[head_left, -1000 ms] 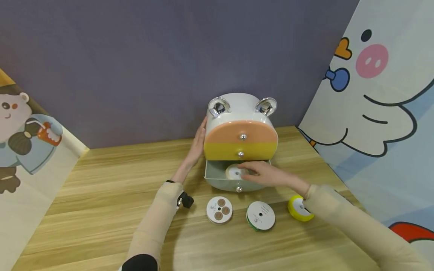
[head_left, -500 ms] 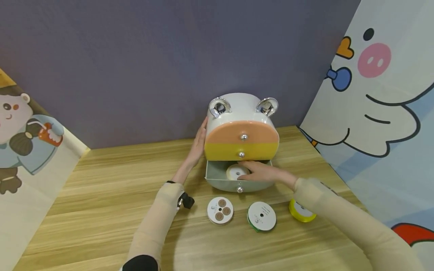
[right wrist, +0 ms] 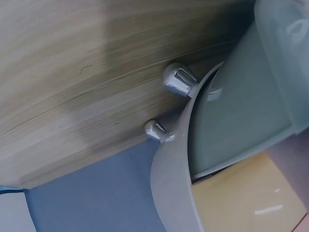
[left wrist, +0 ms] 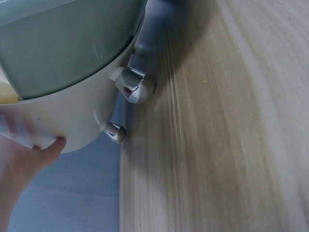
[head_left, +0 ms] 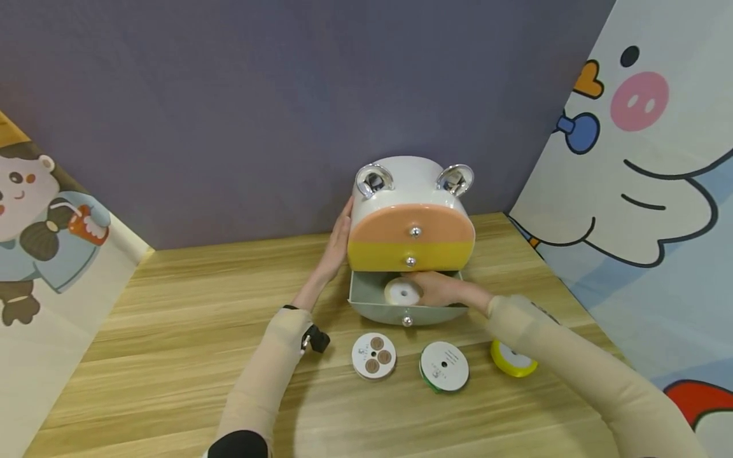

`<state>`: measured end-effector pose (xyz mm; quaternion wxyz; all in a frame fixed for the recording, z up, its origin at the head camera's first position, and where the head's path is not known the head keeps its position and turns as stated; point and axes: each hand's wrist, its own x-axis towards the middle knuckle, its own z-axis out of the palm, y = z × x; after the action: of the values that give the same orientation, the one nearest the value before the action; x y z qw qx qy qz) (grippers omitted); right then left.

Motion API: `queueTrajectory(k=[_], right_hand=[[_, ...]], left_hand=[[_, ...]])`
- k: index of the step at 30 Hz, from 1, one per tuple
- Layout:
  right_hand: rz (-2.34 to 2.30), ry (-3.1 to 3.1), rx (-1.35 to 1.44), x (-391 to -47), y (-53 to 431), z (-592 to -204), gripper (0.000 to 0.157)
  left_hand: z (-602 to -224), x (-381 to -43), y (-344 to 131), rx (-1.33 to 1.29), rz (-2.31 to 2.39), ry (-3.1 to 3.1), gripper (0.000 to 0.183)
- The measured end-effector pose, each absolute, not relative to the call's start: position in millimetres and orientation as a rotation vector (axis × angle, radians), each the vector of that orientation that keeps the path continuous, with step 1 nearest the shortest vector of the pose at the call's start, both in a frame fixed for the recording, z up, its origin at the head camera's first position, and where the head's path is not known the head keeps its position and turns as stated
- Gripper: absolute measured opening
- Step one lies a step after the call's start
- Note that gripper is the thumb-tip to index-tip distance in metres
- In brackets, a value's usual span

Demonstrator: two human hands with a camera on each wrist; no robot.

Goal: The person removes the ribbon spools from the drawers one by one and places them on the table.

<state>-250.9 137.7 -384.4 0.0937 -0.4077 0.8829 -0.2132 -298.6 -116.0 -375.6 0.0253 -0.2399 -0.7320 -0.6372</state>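
Observation:
A small frog-shaped drawer box (head_left: 409,184) stands against the wall, white on top with orange and yellow drawer fronts. Its green bottom drawer (head_left: 375,313) is pulled out. Inside lies a white spool (head_left: 403,293), and my right hand (head_left: 443,289) curls round its right side; the fingertips are partly hidden under the yellow front. Flat along the box's left side rests my left hand (head_left: 336,251). In the left wrist view, the left hand (left wrist: 24,162) touches the box's white shell (left wrist: 63,118). The right hand's fingers are out of the right wrist view.
In front of the drawer lie a white spool with brown circles (head_left: 374,355), a green-edged spool (head_left: 445,367) and a yellow spool (head_left: 511,360), partly behind the right sleeve. A grey wall (head_left: 229,127) closes the back. Silver feet (right wrist: 177,79) stick out under the box.
My right hand has reached farther into the drawer and curled from over the spool to round its right side. The left hand stays on the box. The whole view has shifted slightly.

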Motion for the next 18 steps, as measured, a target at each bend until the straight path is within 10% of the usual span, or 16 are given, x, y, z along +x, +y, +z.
queueTrajectory(k=[18], right_hand=[[-0.547, 2.67, -1.172, -245.7, 140.2, -384.3, 0.051]], left_hand=[[-374.8, -296.6, -116.6, -0.743, -1.971, -2.266, 0.052]])
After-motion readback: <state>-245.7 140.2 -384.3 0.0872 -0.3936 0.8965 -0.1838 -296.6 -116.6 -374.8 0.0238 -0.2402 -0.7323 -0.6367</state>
